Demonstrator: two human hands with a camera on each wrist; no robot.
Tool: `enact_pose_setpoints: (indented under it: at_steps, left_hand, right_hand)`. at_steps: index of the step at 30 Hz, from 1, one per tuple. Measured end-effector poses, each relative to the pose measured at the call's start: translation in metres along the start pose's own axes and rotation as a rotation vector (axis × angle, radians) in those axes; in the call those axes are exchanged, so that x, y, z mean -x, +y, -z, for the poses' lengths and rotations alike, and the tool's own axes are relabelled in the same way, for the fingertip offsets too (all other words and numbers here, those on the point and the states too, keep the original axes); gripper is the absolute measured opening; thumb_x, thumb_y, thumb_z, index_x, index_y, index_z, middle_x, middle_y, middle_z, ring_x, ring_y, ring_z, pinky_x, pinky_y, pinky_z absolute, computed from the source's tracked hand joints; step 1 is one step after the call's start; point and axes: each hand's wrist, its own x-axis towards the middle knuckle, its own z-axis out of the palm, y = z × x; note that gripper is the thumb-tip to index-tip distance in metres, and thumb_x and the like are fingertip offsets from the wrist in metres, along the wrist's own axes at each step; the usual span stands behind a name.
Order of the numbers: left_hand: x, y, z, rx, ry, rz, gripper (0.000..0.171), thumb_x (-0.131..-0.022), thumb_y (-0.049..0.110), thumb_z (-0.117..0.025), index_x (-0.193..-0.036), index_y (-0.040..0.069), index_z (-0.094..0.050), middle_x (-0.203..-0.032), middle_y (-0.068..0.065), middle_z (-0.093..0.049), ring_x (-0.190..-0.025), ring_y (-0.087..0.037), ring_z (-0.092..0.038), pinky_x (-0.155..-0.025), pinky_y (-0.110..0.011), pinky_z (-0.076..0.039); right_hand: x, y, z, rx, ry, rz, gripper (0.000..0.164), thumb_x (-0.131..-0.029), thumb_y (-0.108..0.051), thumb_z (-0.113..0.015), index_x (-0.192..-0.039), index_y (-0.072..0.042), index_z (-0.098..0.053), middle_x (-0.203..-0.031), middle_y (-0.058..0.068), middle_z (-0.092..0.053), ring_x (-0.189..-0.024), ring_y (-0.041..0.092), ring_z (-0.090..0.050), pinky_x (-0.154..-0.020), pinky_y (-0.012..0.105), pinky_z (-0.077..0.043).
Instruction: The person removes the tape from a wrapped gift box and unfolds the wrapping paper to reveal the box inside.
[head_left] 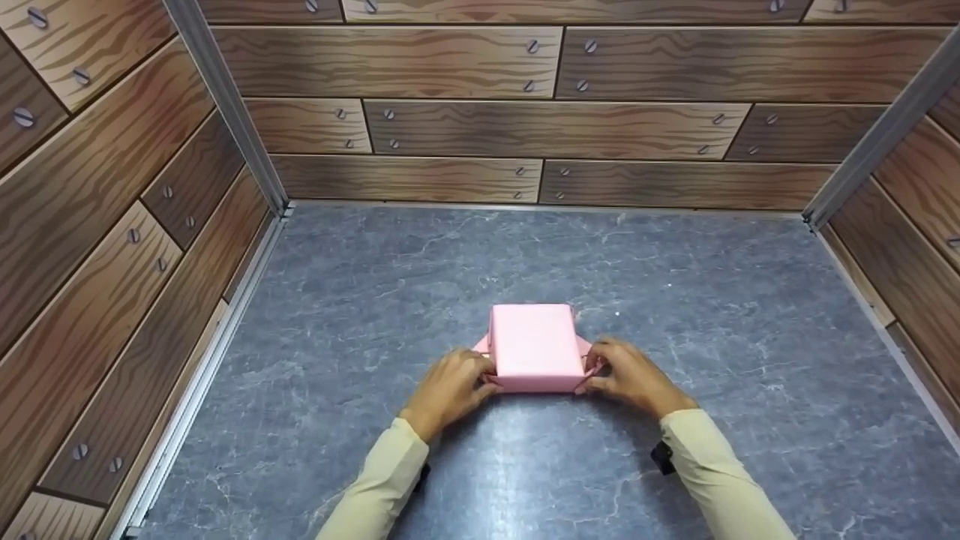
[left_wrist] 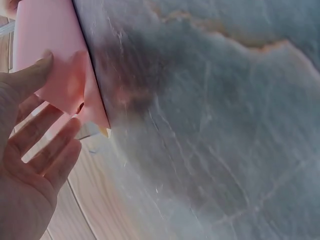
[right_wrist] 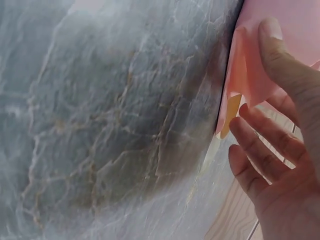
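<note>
A box wrapped in pink paper (head_left: 535, 341) sits on the grey marbled table, its top smooth and its sides with loose folded flaps. My left hand (head_left: 452, 384) is at the near left corner. In the left wrist view its thumb lies on the front of the pink paper (left_wrist: 47, 35), with the index finger behind the flap and the other fingers spread loosely. At the near right corner, my right hand (head_left: 630, 375) pinches the other side flap. The right wrist view shows the thumb on the pink paper (right_wrist: 300, 25) and a yellowish strip (right_wrist: 230, 114) under the flap edge.
The marbled tabletop (head_left: 360, 300) stretches around the box. Wood-plank patterned walls (head_left: 450, 64) close it in at the back and both sides, with metal posts (head_left: 232, 112) at the back corners.
</note>
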Motion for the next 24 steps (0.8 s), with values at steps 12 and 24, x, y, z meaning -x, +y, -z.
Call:
enact_pose_setpoints:
  at_steps: [12,24]
  left_hand:
    - [0.002,0.001,-0.009,-0.063,0.024,0.011,0.009,-0.089,0.025,-0.078,-0.087,0.017,-0.078,-0.082,0.003,-0.068,-0.079,-0.019,-0.066,-0.073,-0.04,-0.055]
    - [-0.005,-0.002,-0.011,-0.091,0.054,0.071,0.009,-0.091,0.022,-0.076,-0.085,0.016,-0.076,-0.078,0.0,-0.067,-0.075,-0.021,-0.067,-0.067,-0.04,-0.055]
  right_hand:
    - [0.008,-0.004,-0.002,0.137,0.05,0.041,0.026,-0.076,-0.031,-0.089,-0.075,-0.016,-0.067,-0.109,0.006,-0.064,-0.105,0.028,-0.06,-0.093,0.049,-0.052]
    - [0.003,0.002,-0.01,0.278,0.19,0.202,0.031,-0.078,-0.027,-0.088,-0.069,-0.013,-0.062,-0.077,-0.002,-0.06,-0.076,0.019,-0.056,-0.068,0.038,-0.049]
